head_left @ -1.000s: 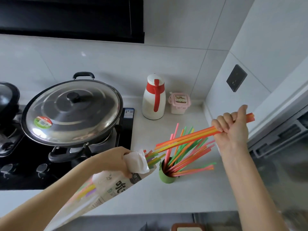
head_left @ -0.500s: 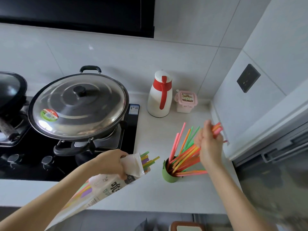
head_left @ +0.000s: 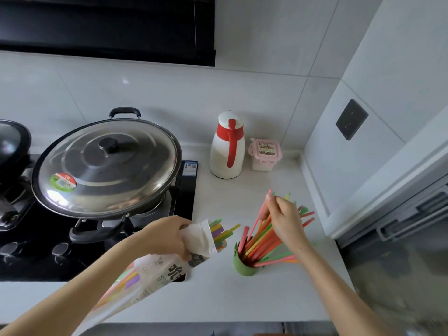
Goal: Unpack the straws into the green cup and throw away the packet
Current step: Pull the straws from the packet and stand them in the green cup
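Note:
A small green cup [head_left: 243, 267] stands on the white counter, filled with several coloured straws [head_left: 263, 241] that fan out to the right. My right hand [head_left: 283, 219] hovers over the fanned straws with its fingers pinched on their upper ends. To the left of the cup, my left hand [head_left: 167, 236] grips the neck of the clear printed straw packet [head_left: 150, 280]. Green, purple and yellow straws in the packet [head_left: 221, 230] stick out of its open mouth toward the cup.
A lidded steel wok [head_left: 106, 166] sits on the black gas hob [head_left: 186, 202] at the left. A white and red thermos jug [head_left: 228, 146] and a pink lidded box [head_left: 265, 154] stand at the back. A wall with a dark socket [head_left: 351, 118] rises on the right.
My right hand carried a bundle of straws from high on the right down into the green cup and now rests on their tops. The packet in my left hand has barely moved.

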